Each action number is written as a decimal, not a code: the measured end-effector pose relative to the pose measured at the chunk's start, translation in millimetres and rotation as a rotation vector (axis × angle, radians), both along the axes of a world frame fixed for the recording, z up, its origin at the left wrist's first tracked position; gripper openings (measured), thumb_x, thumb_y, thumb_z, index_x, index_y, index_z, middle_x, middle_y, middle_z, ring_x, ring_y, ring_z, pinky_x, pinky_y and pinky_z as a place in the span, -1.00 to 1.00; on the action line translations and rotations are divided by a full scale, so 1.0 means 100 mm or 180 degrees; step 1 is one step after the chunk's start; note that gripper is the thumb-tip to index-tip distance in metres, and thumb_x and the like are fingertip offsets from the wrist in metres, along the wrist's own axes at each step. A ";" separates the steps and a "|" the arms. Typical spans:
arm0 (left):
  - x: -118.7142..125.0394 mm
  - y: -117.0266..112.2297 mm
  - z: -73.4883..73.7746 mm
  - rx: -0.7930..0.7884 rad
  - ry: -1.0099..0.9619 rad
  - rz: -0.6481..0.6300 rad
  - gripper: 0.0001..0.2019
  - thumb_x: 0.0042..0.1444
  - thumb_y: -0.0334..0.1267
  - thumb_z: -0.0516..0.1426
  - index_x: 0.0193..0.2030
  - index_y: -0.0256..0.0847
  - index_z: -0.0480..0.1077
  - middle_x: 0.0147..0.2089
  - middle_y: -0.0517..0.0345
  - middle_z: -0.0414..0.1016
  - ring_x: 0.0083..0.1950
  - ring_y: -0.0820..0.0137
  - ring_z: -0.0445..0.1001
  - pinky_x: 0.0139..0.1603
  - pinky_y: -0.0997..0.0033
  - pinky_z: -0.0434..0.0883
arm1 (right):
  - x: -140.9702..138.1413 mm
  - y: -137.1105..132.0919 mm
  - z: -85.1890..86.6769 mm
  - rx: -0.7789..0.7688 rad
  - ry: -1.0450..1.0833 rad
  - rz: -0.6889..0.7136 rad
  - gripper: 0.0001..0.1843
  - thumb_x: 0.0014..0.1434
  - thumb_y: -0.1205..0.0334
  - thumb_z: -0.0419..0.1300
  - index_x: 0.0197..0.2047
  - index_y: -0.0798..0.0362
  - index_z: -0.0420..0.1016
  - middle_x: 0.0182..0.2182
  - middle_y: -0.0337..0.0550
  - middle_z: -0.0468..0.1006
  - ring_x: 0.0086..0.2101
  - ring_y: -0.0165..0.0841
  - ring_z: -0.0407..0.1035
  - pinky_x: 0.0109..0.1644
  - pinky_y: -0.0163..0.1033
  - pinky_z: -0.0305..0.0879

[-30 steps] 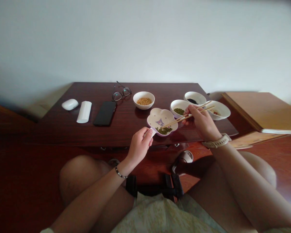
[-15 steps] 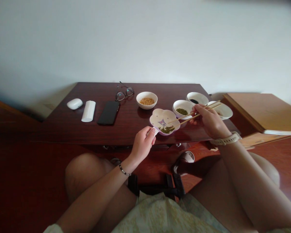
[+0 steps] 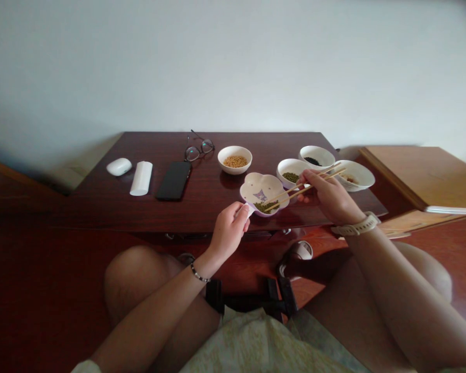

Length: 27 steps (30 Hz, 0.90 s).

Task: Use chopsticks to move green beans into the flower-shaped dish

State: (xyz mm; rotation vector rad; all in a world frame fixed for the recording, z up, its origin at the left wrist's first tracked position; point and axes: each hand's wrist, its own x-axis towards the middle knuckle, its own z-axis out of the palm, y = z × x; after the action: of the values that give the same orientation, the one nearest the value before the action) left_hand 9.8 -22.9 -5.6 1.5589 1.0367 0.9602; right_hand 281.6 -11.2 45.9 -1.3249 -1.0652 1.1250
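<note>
My left hand [image 3: 231,226] is closed around the short handle of a flower-shaped bowl [image 3: 255,183] with a cartoon figure printed inside. Small green beans [image 3: 266,207] lie along the near side of that bowl. A pair of chopsticks [image 3: 291,192] is gripped in my right hand [image 3: 328,192], tips down among the beans. Close by my right hand stand a white bowl of green beans [image 3: 291,177], a white bowl of black grains [image 3: 314,161] and a white bowl with pale brownish pieces [image 3: 349,178], the last partly covered by the hand.
A white bowl of yellow beans [image 3: 235,161] is left of these on the dark wooden table [image 3: 155,147]. Further left are eyeglasses [image 3: 199,150], a black phone [image 3: 174,180], a white case [image 3: 141,178] and a rounded white object [image 3: 118,166]. A wooden cabinet [image 3: 435,171] stands to the right.
My right hand has shifted slightly left and toward me. The chopstick tips have come down from above the printed figure into the green beans. My left hand stays on the handle.
</note>
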 end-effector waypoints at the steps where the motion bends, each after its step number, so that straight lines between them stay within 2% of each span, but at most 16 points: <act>1: 0.00 0.00 0.00 0.0003 0.0002 0.0003 -0.60 0.48 0.02 0.03 -0.35 -0.16 0.30 -0.52 0.29 0.32 -0.54 0.50 0.26 -0.49 0.47 0.17 | -0.01 0.00 -0.01 -0.0003 0.0022 0.0027 -0.65 0.33 -0.10 0.31 -0.31 0.00 0.51 -0.44 -0.21 0.54 -0.52 -0.42 0.43 -0.51 -0.36 0.37; 11: 0.00 0.00 0.00 -0.0017 -0.0008 0.0015 -0.60 0.48 0.01 0.03 -0.35 -0.17 0.32 -0.51 0.28 0.33 -0.53 0.50 0.27 -0.49 0.48 0.17 | -0.02 0.00 -0.01 -0.0019 0.0119 0.0029 -0.68 0.36 -0.07 0.30 -0.26 0.01 0.53 -0.39 -0.20 0.58 -0.52 -0.45 0.46 -0.52 -0.40 0.38; 27: 0.00 0.00 -0.01 -0.0012 0.0141 -0.0060 -0.61 0.50 0.02 0.02 -0.30 -0.17 0.36 -0.50 0.29 0.34 -0.50 0.49 0.29 -0.45 0.48 0.20 | -0.10 0.04 -0.11 -0.0123 0.0319 0.0116 -0.68 0.35 -0.06 0.31 -0.26 0.01 0.50 -0.34 -0.15 0.60 -0.49 -0.44 0.49 -0.50 -0.41 0.43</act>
State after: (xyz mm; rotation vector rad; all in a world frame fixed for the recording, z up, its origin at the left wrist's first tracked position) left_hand 9.4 -22.7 -6.9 1.5904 1.0523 0.9138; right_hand 271.8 -7.6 35.0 -1.2701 -1.0020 1.2318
